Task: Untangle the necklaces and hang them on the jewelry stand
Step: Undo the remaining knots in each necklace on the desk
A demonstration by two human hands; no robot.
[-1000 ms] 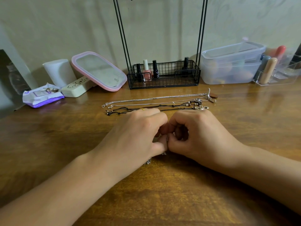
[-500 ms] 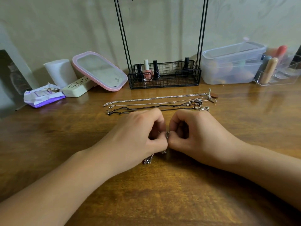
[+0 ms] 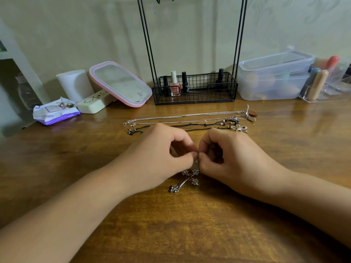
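My left hand (image 3: 161, 158) and my right hand (image 3: 233, 160) meet fingertip to fingertip over the wooden table (image 3: 57, 168). Both pinch the top of a necklace with an ornate silver cross pendant (image 3: 187, 180), which lies on the wood just below the fingers. Its chain is hidden inside my hands. Beyond them several necklaces (image 3: 186, 120) lie stretched side by side: silver chains and dark cords, one with a flower pendant (image 3: 239, 128). The black wire jewelry stand (image 3: 195, 88) rises at the back; its top is out of frame.
Nail polish bottles (image 3: 175, 84) stand in the stand's wire basket. A pink-framed mirror (image 3: 121, 84), a white tube and a wipes pack (image 3: 55, 111) sit at the back left. Clear plastic boxes (image 3: 273, 76) and an organizer (image 3: 326, 86) sit at the back right.
My hands have lifted and parted slightly, uncovering the cross pendant that lay mostly hidden under them. The laid-out necklaces have not moved.
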